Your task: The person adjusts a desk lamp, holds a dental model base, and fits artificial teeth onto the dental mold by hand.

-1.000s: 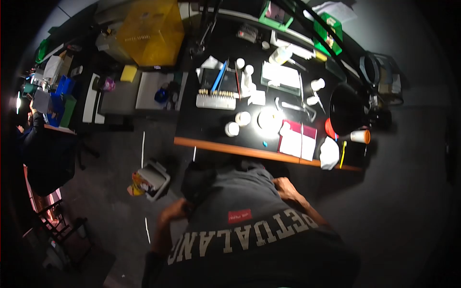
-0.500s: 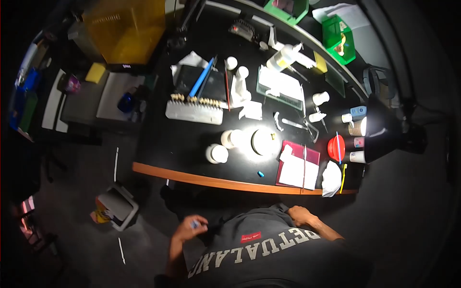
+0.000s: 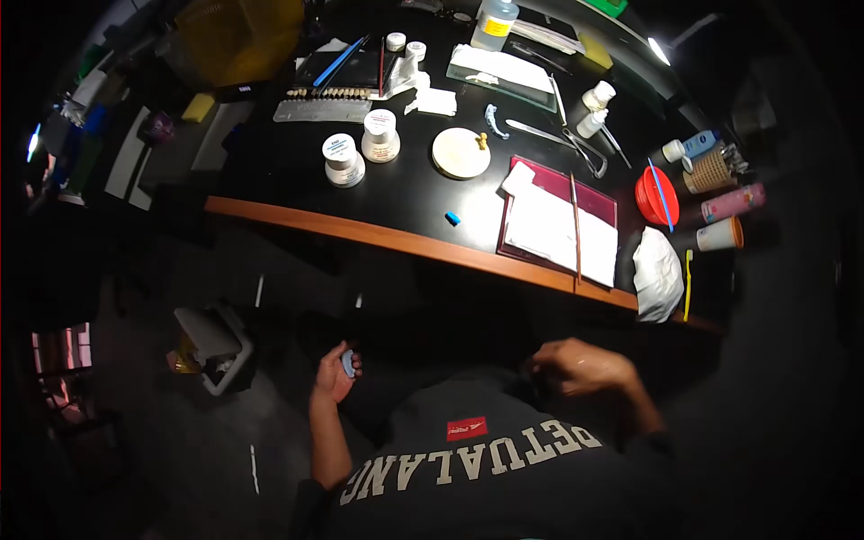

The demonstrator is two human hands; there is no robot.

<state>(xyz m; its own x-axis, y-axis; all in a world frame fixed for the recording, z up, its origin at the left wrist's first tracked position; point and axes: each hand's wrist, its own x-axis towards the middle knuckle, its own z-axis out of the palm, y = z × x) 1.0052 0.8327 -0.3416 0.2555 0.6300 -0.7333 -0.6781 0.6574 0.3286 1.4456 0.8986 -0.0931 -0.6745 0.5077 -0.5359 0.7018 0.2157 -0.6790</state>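
Observation:
My left hand (image 3: 335, 376) is low on the left, off the table's front edge, its fingers closed round a small pale blue curved piece (image 3: 348, 364). Over the front of the dark sweatshirt (image 3: 468, 468), my right hand (image 3: 589, 367) is bent inward with its fingers curled together. Its fingertips lie in shadow, so whatever they may hold is hidden. On the black table ahead stand two white-lidded jars (image 3: 343, 160), (image 3: 381, 137). A round cream-coloured disc (image 3: 461, 153) lies right of them, and a small blue cap-like piece (image 3: 453, 218) is nearer the edge.
A maroon board (image 3: 594, 196) carries white paper and a thin brush (image 3: 575, 225). Right of it are a red bowl (image 3: 655, 200), a crumpled white cloth (image 3: 658, 274), a yellow toothbrush (image 3: 688, 284) and several cups. A bin (image 3: 225, 351) stands on the floor at left.
The view has shifted, and the table now appears higher. My left hand has turned to show the pale blue piece. My right hand has lifted away from the sweatshirt's side.

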